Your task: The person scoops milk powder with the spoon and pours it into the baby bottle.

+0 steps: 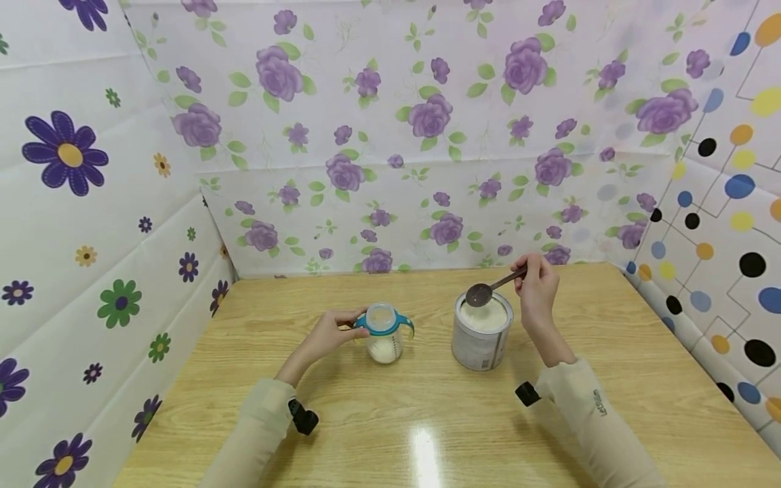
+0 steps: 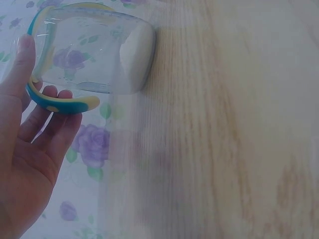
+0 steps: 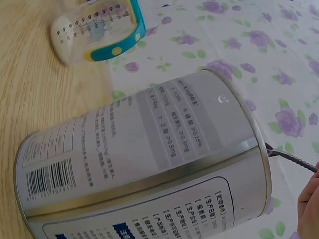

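Observation:
A clear baby bottle (image 1: 390, 346) with a blue collar and two side handles stands on the table, white powder (image 2: 135, 57) in its bottom. My left hand (image 1: 329, 333) grips its left handle (image 2: 65, 106), thumb up at the collar and fingers under the handle. To the right is a metal can (image 1: 478, 347) without a lid, filled near its top with pale powder (image 1: 488, 316). Above the can's rim, my right hand (image 1: 538, 291) pinches the handle of a dark spoon (image 1: 479, 295). The spoon's bowl overlaps the can's opening in the head view and looks dark inside.
Everything stands on a wooden table (image 1: 421, 400). A flowered sheet (image 1: 396, 190) hangs along its back edge, with patterned sheets on the left and right sides. A black wrist camera (image 1: 303, 417) sits at the left sleeve, another (image 1: 527, 394) at the right.

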Demonstrator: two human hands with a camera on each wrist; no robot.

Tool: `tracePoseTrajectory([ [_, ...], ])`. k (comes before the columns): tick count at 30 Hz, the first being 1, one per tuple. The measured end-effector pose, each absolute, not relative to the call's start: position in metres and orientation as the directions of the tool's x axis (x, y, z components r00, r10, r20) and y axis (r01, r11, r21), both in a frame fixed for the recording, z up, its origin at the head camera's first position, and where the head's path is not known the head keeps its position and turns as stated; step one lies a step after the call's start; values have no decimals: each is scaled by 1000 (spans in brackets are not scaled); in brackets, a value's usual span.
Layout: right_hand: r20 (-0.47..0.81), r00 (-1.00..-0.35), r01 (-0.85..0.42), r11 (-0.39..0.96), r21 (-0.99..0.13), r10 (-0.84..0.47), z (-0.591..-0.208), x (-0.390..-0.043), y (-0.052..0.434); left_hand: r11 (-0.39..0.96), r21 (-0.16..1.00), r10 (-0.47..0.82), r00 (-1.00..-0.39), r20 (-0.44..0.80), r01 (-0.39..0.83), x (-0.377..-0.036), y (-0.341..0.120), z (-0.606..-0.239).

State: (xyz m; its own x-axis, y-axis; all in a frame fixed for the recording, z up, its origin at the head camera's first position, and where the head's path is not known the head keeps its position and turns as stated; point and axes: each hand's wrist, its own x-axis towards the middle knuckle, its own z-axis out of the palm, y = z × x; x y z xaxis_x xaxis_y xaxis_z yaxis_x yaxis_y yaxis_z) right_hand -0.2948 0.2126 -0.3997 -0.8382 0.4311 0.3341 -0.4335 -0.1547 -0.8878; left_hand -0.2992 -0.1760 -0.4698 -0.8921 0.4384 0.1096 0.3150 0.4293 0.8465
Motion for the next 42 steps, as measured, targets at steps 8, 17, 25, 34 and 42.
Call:
tracePoseTrajectory([
  [8, 580, -740, -550, 189, -813, 340, -385, -276, 202, 440, 846, 427, -899, 97, 300, -298, -176, -470],
  [17, 739, -617, -611, 426, -667, 273, -385, -271, 191, 435, 847, 434, -895, 101, 307, -297, -177, -470],
  [25, 838, -514, -682, 505, -529, 184, -387, -270, 182, 435, 847, 429, -897, 101, 304, -296, -176, -470],
  [34, 846, -517, -704, 500, -505, 127, -389, -268, 173, 438, 841, 433, -894, 111, 317, -298, -175, -471],
  [42, 829, -554, -722, 451, -524, 77, -394, -267, 168, 435, 842, 430, -895, 117, 319, -299, -175, -470],
])
